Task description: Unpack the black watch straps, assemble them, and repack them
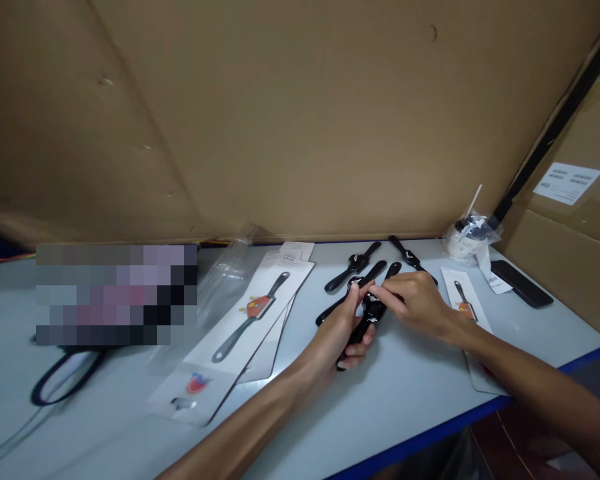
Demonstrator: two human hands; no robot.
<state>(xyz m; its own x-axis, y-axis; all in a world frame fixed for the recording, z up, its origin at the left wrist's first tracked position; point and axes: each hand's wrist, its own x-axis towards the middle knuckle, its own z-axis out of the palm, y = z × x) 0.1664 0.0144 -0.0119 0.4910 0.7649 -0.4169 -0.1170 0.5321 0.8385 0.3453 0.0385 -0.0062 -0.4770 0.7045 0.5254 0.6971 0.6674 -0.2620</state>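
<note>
Black two-handled tool (375, 308) is held tilted over the table (430, 380), between the stacked packaging cards (260, 307) and the single card (474, 333). Three like tools (356, 262) are seen behind it, one partly covered by the left hand (354, 323).

Handling, as judged: the body is taken to be rigid and moderately heavy for its size, probably metal; the glossy black finish may prove slippery. Little fragility is expected. Firm hold is best taken on a handle close to the body — the bright fittings at the middle offer only small purchase.

Grip, left: fingers are wrapped around the near handle, with the thumb laid up toward the body; the hold appears firm. Grip, right: the fingertips of the right hand (415, 300) are gathered close together at the tool's middle — whether a small fitting is pinched or merely touched cannot be told.
</note>
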